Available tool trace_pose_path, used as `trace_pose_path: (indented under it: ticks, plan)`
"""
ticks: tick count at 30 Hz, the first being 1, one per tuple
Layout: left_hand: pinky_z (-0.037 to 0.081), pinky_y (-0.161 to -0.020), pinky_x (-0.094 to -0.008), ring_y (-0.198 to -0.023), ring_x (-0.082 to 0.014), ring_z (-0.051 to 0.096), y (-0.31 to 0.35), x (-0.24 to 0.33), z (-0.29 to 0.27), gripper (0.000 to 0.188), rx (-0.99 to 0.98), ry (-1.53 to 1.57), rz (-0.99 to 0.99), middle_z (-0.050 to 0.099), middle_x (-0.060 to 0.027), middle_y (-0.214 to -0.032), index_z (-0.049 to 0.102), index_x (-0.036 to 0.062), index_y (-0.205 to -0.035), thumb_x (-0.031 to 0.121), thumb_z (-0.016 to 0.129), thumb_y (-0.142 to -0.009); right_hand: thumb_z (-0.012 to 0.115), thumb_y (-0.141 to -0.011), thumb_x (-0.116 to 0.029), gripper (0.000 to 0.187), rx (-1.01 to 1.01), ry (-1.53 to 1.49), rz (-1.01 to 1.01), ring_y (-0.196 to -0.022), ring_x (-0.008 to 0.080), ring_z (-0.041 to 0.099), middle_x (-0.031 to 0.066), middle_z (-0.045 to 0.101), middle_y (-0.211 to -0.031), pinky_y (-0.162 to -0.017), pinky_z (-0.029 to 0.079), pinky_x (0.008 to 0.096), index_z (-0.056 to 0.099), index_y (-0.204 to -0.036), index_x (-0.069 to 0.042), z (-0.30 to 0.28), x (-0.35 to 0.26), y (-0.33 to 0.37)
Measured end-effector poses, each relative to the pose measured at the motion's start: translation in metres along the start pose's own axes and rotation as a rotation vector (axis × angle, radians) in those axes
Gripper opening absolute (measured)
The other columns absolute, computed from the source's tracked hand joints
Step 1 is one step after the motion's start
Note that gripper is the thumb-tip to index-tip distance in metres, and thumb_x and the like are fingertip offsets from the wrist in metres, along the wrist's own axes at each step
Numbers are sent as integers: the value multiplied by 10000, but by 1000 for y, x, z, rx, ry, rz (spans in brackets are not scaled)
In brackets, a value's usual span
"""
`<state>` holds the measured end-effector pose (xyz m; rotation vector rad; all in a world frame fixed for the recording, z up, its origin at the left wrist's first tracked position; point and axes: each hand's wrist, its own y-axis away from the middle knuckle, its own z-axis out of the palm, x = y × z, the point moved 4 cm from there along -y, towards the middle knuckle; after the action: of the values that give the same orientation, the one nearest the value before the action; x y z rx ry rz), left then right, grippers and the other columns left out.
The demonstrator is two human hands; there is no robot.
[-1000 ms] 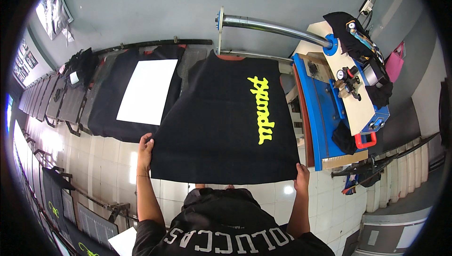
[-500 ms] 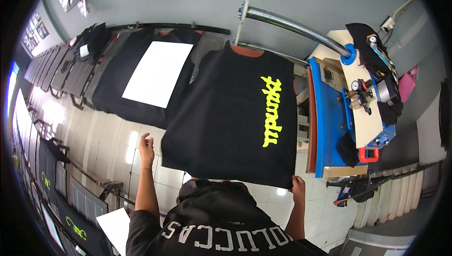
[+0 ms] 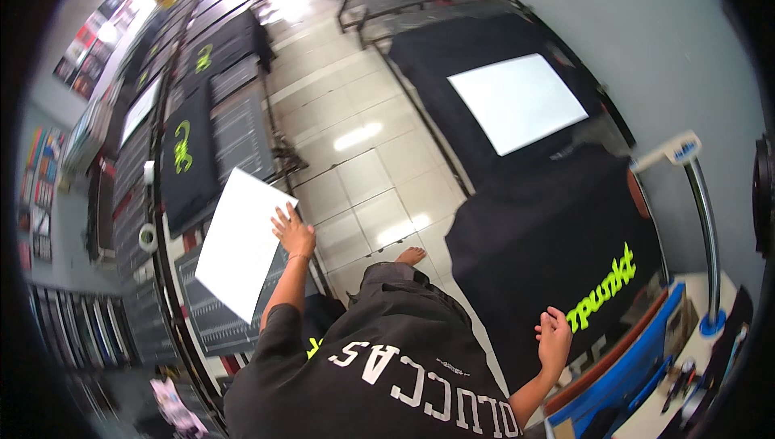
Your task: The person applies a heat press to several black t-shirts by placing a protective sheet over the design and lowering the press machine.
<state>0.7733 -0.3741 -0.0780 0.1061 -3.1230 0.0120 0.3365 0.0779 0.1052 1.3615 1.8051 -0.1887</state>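
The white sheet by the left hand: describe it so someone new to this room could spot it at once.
Start at the long row of dark printing boards running down the left side of the tiled floor. At its near end, the left hand touches a plain white sheet lying tilted across a gridded board. Unlike the other white sheet, which rests on black fabric by the wall, this one is under the hand.

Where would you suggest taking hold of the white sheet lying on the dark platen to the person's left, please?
The white sheet lies flat and tilted, so a corner or free edge suits best. The left hand already rests on its right edge near the upper corner; coming from that side, probably slide fingers under the edge and pinch it, since the flat middle offers no grip.
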Motion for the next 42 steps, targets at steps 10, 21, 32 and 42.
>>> trace_pose_path:
  ticks: [10,21,32,42]
  plan:
    - [234,-1115,-564,-1381,-458,280,-59,14,-9,654,175,240,-102,336,-211,-1504,394,121,-1456,49,517,-817,648,-893,-136,326,-284,100,-363,-914,232,697,196,704,-1043,-799,536,326,615,-1179,19,55,-106,-18]
    - [241,-1128,-540,-1388,-374,342,211,395,-198,772,-47,753,1683,449,-105,-1464,567,214,-1349,-111,490,-652,592,-973,-195,409,43,-613,-128,-972,182,657,166,630,-1216,-825,523,291,499,-1316,8,-4,-23,13]
    - [234,-1171,-524,-1433,-303,278,333,425,-147,649,-376,242,2739,410,-23,-1493,594,322,-1301,-4,618,-740,529,-1000,-216,277,730,-517,108,-881,148,650,96,677,-1072,-751,501,264,590,-1181,-15,-122,104,205]
    - [163,-1157,-645,-1458,-341,210,307,467,-144,709,-419,-30,2549,344,8,-1543,593,358,-1305,-97,566,-762,540,-988,-326,401,1472,321,195,-1180,340,542,217,603,-1220,-1011,399,415,600,-1163,31,-254,161,253]
